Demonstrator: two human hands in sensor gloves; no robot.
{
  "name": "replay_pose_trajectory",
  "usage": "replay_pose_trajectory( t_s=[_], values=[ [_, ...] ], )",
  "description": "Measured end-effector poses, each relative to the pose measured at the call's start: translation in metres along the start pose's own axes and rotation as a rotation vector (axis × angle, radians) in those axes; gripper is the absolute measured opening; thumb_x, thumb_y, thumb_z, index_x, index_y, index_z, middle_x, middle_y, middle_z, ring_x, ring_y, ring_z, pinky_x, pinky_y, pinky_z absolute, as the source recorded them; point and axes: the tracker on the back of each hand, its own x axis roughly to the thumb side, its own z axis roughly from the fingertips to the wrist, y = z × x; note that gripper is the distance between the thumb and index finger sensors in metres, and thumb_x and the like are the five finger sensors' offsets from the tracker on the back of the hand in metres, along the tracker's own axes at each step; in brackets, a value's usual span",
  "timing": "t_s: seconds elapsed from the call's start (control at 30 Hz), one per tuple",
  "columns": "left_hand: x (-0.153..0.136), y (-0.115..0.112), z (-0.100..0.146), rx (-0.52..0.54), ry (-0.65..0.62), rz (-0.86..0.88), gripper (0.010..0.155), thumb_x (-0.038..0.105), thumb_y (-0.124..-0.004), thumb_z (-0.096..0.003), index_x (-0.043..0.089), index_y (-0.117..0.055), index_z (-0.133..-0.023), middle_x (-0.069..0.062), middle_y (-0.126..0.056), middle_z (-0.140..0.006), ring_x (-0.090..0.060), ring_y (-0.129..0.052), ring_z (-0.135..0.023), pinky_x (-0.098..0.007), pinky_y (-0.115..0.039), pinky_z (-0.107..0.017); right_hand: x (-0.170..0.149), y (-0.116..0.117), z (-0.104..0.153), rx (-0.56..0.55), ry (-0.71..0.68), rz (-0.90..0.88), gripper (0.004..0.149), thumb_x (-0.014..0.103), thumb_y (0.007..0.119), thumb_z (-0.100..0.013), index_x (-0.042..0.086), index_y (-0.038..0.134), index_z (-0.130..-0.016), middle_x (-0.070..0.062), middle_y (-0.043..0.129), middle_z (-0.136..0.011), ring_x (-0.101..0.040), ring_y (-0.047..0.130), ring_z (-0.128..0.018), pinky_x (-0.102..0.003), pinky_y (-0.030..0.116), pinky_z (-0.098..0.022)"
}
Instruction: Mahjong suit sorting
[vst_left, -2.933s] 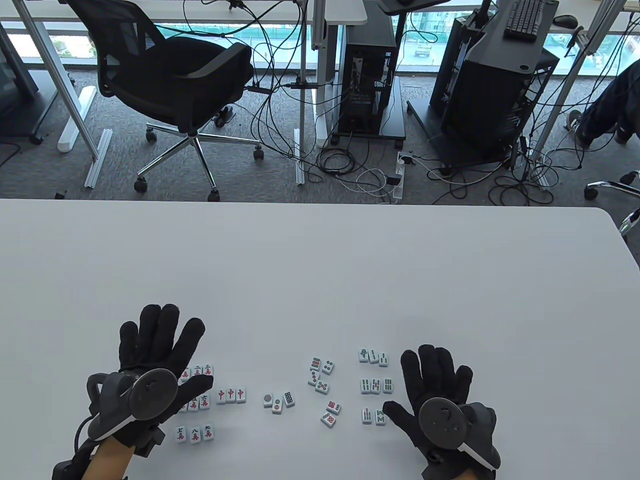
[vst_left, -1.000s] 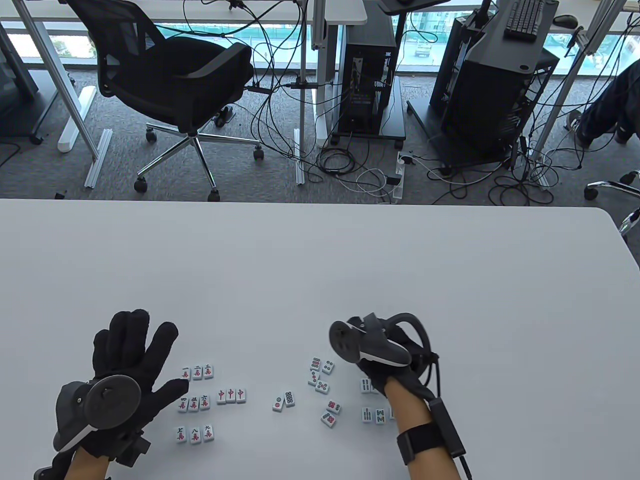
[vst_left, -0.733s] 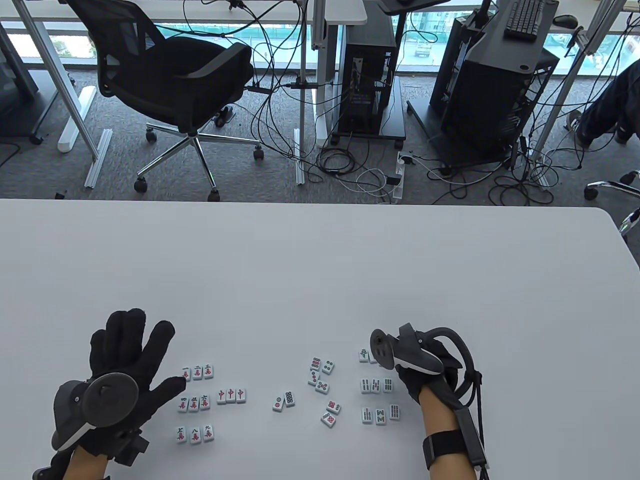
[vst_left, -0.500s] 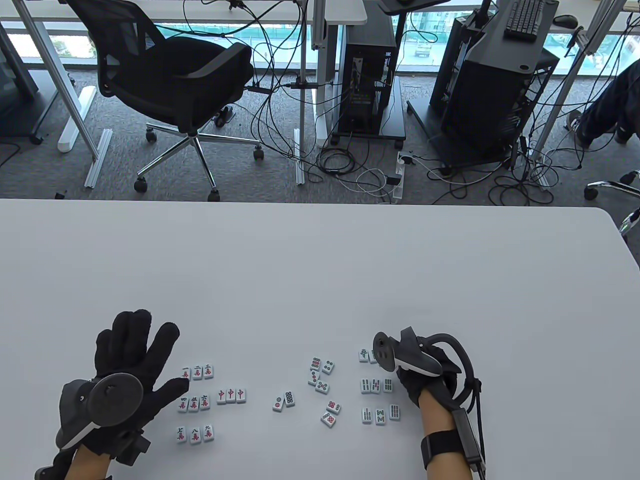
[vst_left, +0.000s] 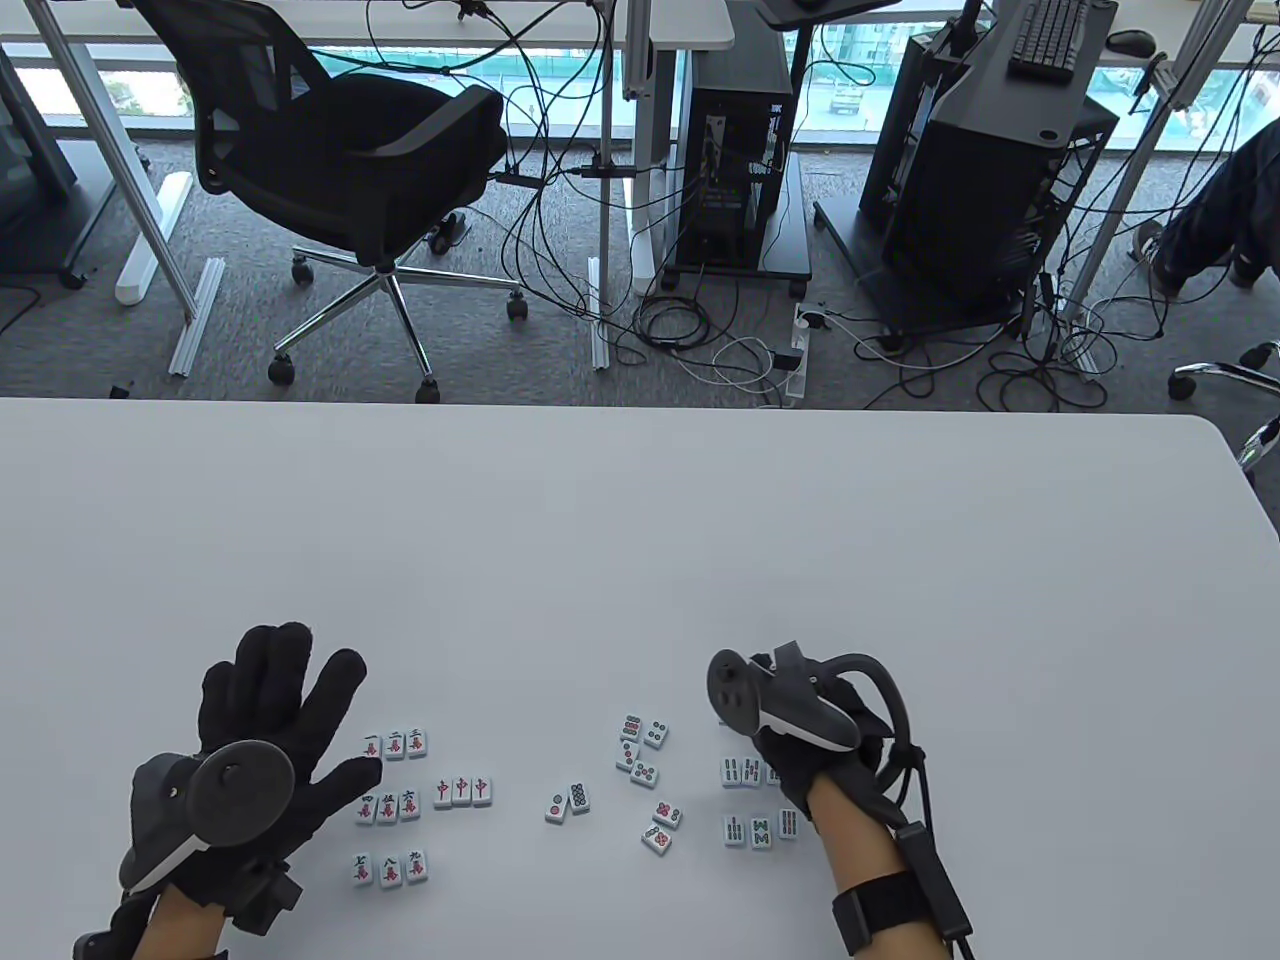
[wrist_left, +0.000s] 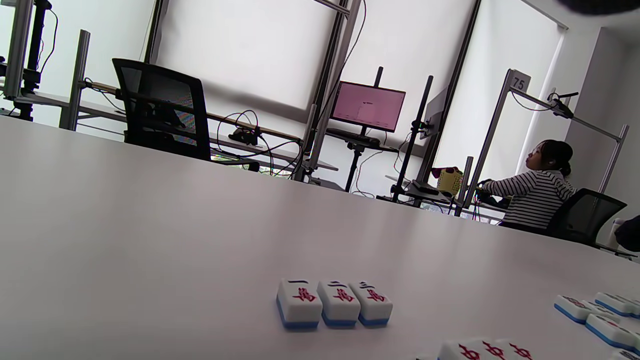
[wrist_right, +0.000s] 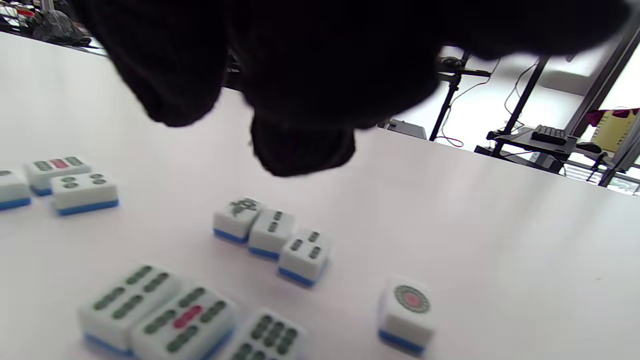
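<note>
Three suits lie grouped on the worktop (vst_left: 640, 560): character tiles (vst_left: 394, 743) left, bamboo tiles (vst_left: 760, 830) right. My left hand (vst_left: 275, 725) rests flat, spread, empty. My right hand (vst_left: 800, 740) hovers over the bamboo; I cannot tell its grip.

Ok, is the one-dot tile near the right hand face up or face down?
Face up: the one-dot tile lies flat, circle on top, clear of the right hand.

white blue-backed mahjong tiles (wrist_right: 270, 233), black gloves (vst_left: 285, 700), grey table (vst_left: 640, 540)
</note>
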Motion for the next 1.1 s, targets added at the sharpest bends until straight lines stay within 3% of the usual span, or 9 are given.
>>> replay_pose_trajectory(
  t_s=[0.27,0.47,0.6,0.73,0.9,1.1],
  values=[
    [0.004,-0.001,0.000,-0.004,-0.016,-0.014,0.086,0.077,-0.060,-0.0344,0.045,-0.027,-0.108,0.015,0.007,-0.113,-0.018,0.009,-0.112,-0.058,-0.007,-0.080,0.119,0.007,-0.001,0.087,-0.301,0.014,0.066,0.043,0.083,-0.037,0.008,0.071,-0.091,-0.005,0.099,-0.043,-0.010,0.090,-0.010,-0.026,0.082,-0.006],
    [0.004,-0.002,0.000,-0.007,-0.021,-0.006,0.086,0.076,-0.062,-0.0347,0.045,-0.028,-0.107,0.014,0.005,-0.113,-0.019,0.007,-0.112,-0.058,-0.008,-0.081,0.165,0.018,-0.008,0.125,-0.338,0.141,0.068,0.046,0.084,-0.035,0.005,0.073,-0.089,-0.003,0.099,-0.035,-0.008,0.087,-0.004,-0.024,0.079,0.000],
    [0.005,-0.002,0.000,-0.009,-0.023,-0.009,0.086,0.075,-0.062,-0.0347,0.045,-0.028,-0.107,0.014,0.005,-0.114,-0.019,0.006,-0.112,-0.058,-0.009,-0.081,0.175,0.028,-0.015,0.198,-0.296,0.208,0.065,0.042,0.085,-0.036,0.002,0.074,-0.086,-0.003,0.099,-0.034,-0.007,0.086,-0.003,-0.024,0.079,0.001],
    [0.005,-0.004,-0.001,-0.023,-0.025,-0.008,0.085,0.074,-0.063,-0.0351,0.045,-0.029,-0.107,0.014,0.004,-0.114,-0.019,0.004,-0.113,-0.058,-0.010,-0.081,0.179,0.027,-0.018,0.161,-0.289,0.161,0.061,0.038,0.088,-0.035,-0.002,0.078,-0.080,-0.001,0.099,-0.031,-0.006,0.086,-0.001,-0.024,0.079,0.001],
    [0.007,-0.007,-0.001,-0.047,-0.028,-0.015,0.085,0.074,-0.064,-0.0351,0.046,-0.029,-0.107,0.014,0.004,-0.114,-0.019,0.004,-0.113,-0.058,-0.010,-0.081,0.170,0.023,-0.020,0.134,-0.297,0.073,0.060,0.039,0.089,-0.034,0.003,0.080,-0.080,0.000,0.099,-0.032,-0.006,0.087,-0.002,-0.023,0.080,0.001],
    [0.007,-0.006,-0.002,-0.042,-0.029,-0.010,0.085,0.073,-0.065,-0.0351,0.046,-0.030,-0.107,0.014,0.003,-0.114,-0.020,0.003,-0.113,-0.058,-0.010,-0.081,0.114,-0.019,-0.015,-0.103,-0.196,-0.132,0.060,0.037,0.090,-0.033,0.003,0.080,-0.081,-0.001,0.099,-0.034,-0.007,0.088,-0.003,-0.025,0.081,-0.001]
  ],
)
